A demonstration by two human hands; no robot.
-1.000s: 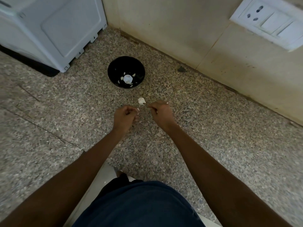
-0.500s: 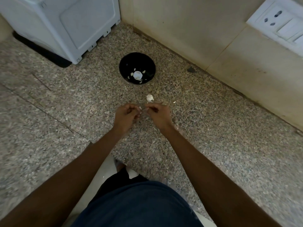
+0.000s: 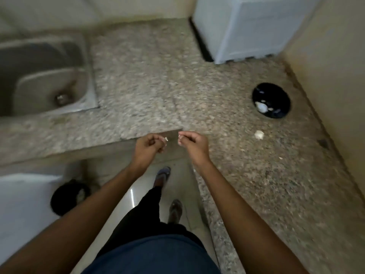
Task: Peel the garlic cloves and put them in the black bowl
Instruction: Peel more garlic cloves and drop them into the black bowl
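Observation:
The black bowl (image 3: 276,93) sits on the granite counter at the right, near the wall, with a white peeled garlic piece (image 3: 261,108) and small flecks inside. A white garlic lump (image 3: 259,134) lies on the counter just in front of the bowl. My left hand (image 3: 149,148) pinches a small white garlic bit (image 3: 166,139) at its fingertips. My right hand (image 3: 194,144) pinches another small white garlic bit (image 3: 180,137). Both hands hover over the counter's inner corner, a small gap between them. I cannot tell which bit is clove and which is skin.
A steel sink (image 3: 45,76) is set into the counter (image 3: 148,86) at the left. A white appliance (image 3: 248,26) stands in the far corner. Below the counter edge are the floor, my feet and a black bin (image 3: 65,198). The picture is motion-blurred.
The view has swung left, so the bowl and the loose garlic now lie to the right. My hands have drawn apart and left the spot by the garlic for the counter's corner.

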